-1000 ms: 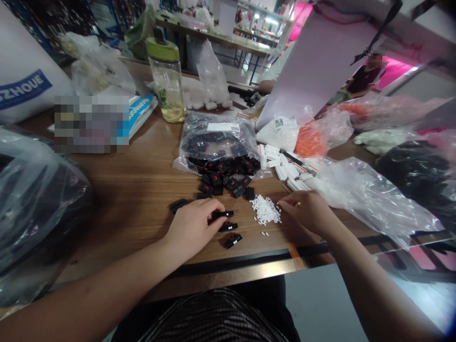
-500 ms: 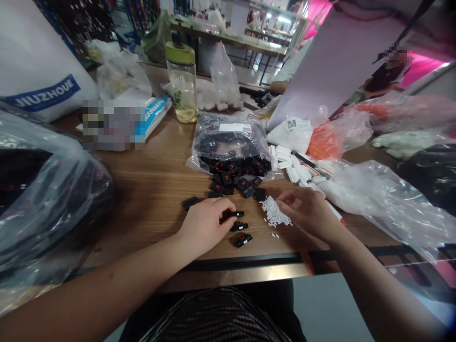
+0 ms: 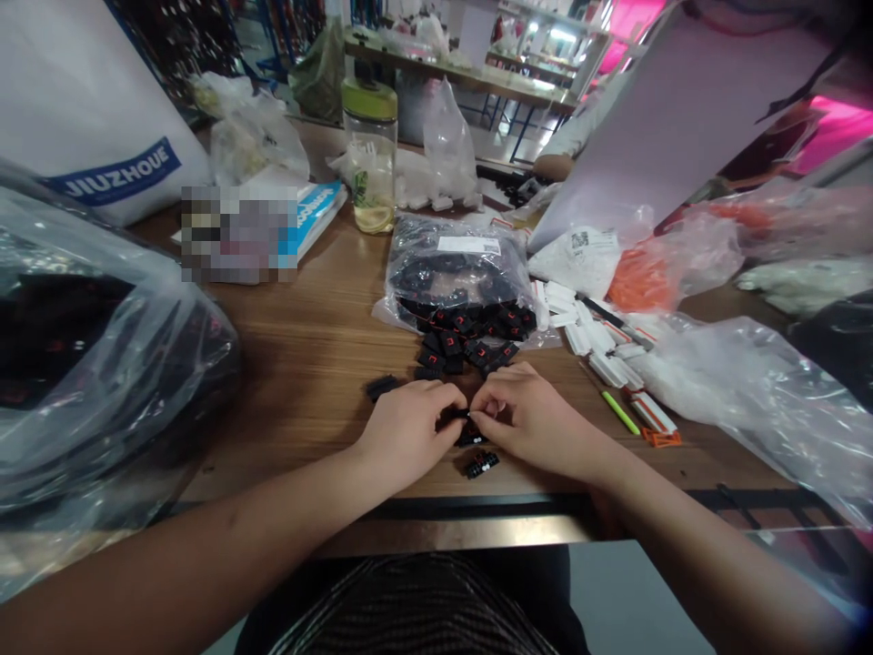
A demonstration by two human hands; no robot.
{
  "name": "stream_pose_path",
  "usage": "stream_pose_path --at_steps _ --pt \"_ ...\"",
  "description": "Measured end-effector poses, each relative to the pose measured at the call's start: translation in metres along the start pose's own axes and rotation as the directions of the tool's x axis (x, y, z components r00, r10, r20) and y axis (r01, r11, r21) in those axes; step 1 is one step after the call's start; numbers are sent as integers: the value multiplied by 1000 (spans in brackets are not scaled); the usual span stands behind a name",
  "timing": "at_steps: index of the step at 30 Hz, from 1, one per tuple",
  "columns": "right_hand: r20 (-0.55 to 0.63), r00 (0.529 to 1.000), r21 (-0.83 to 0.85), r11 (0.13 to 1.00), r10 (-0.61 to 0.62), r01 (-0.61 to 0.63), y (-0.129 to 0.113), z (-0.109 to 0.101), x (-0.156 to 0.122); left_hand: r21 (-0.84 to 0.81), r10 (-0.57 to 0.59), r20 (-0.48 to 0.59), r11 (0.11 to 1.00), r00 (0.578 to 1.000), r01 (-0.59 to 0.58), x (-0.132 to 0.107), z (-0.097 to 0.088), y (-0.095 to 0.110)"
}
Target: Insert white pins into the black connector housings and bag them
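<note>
My left hand (image 3: 404, 435) is closed on a small black connector (image 3: 456, 420) on the wooden table (image 3: 300, 364). My right hand (image 3: 528, 420) has its fingers pinched together against that same connector; whatever they pinch is too small to make out. A second black connector (image 3: 481, 464) lies just below the hands. More loose black connectors (image 3: 464, 350) spill from a clear bag of them (image 3: 454, 273) just beyond. The pile of small white pieces is hidden under my right hand.
A large plastic bag (image 3: 88, 364) fills the left. White parts (image 3: 600, 346), a green stick (image 3: 619, 412), an orange clip (image 3: 660, 438) and clear bags (image 3: 743, 382) lie to the right. A bottle (image 3: 369, 155) and a book (image 3: 310, 214) stand behind. Another person's arm (image 3: 554, 166) rests far back.
My right hand has moved left from the white pieces to meet the left hand at the black connector. The camera view has shifted slightly to the left.
</note>
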State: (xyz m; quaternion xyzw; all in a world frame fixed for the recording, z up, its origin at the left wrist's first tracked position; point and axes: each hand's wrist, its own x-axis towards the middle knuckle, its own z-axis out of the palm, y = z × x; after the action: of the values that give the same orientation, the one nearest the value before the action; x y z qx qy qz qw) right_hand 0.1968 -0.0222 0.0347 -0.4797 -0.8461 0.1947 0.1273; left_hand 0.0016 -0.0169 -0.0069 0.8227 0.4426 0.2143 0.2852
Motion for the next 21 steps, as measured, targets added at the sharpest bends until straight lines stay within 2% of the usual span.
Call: stream_pose_path --at_steps 6,9,15,18,21 --pt "40 993 -178 978 -108 114 -7 -4 -1 33 6 -7 999 1000 -6 0 1 0" --pt "27 992 -234 964 -125 128 -10 -7 -3 35 2 -1 999 1000 -2 0 1 0" --pt "36 992 -243 961 -124 129 -12 -7 -6 -1 -14 -13 1000 1000 14 0 1 1" --pt "41 991 -187 974 -125 130 -10 -8 -6 -4 -8 -18 1000 1000 8 0 2 -1" --pt "-19 996 -137 987 -84 81 -3 -12 -8 -8 -4 -24 1000 1000 3 0 3 -2"
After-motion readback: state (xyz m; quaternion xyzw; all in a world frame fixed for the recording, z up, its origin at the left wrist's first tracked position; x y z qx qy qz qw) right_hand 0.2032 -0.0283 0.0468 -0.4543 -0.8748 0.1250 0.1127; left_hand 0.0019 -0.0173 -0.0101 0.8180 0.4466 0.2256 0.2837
